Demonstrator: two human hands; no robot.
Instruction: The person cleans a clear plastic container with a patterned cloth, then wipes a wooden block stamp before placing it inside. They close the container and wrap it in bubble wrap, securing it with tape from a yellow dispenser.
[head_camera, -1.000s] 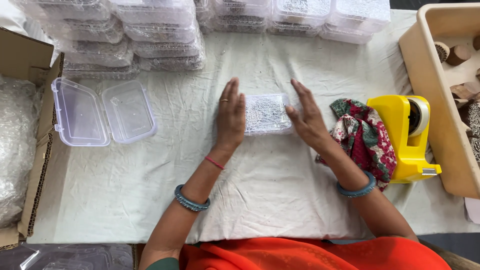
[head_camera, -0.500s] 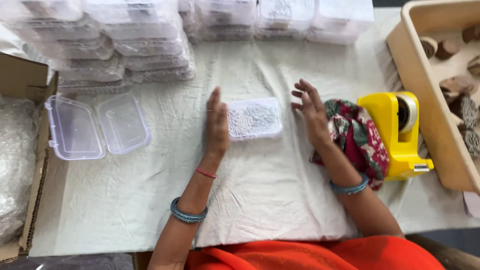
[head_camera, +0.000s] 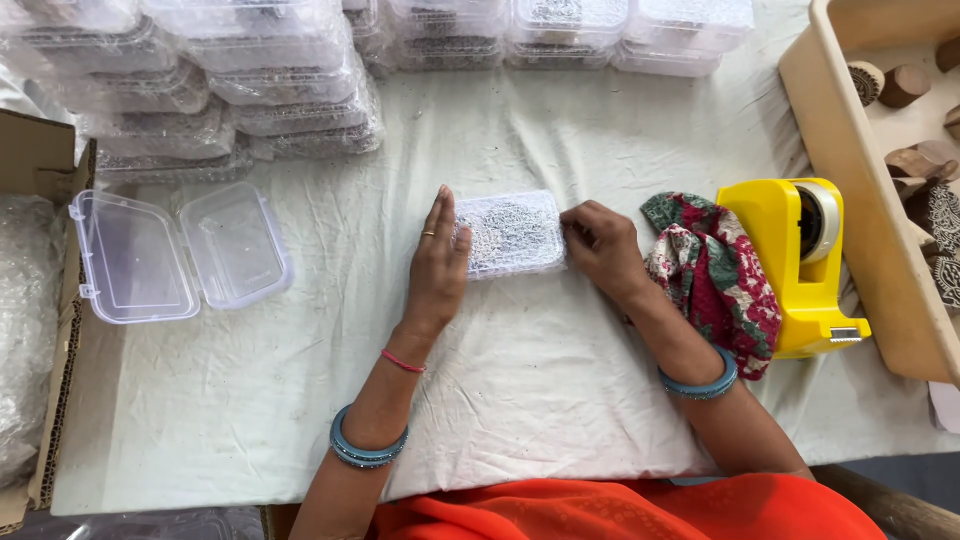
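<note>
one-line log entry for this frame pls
left hand: flat against left end of filled clear box | right hand: fingers curled on its right end | box: closed, on white cloth | empty open box: left, untouched

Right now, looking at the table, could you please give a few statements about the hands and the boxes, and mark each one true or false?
1. Both hands, left hand and right hand, touch the closed small box. True.
2. The empty clear box is shut. False: it lies open.
3. The yellow tape dispenser stands left of the hands. False: it stands to their right.
4. A patterned cloth lies beside the dispenser. True.
</note>
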